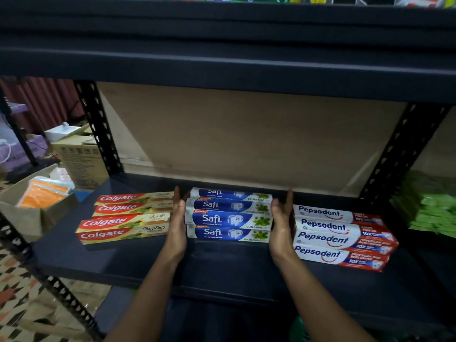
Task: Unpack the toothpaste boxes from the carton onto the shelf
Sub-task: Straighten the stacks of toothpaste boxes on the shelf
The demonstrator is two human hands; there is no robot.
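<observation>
Several blue-and-white Safi toothpaste boxes lie stacked in the middle of the dark shelf board. My left hand presses flat against the stack's left end, thumb on the boxes. My right hand presses flat against its right end, so the stack is held between both palms. Left of it lie several red Colgate boxes, and to the right several white-and-red Pepsodent boxes. No toothpaste carton is in view.
The shelf above hangs low over the boxes, and black perforated uprights stand at both sides. An open cardboard box with orange packets sits at the left. Green packets lie at the right. Brown board backs the shelf.
</observation>
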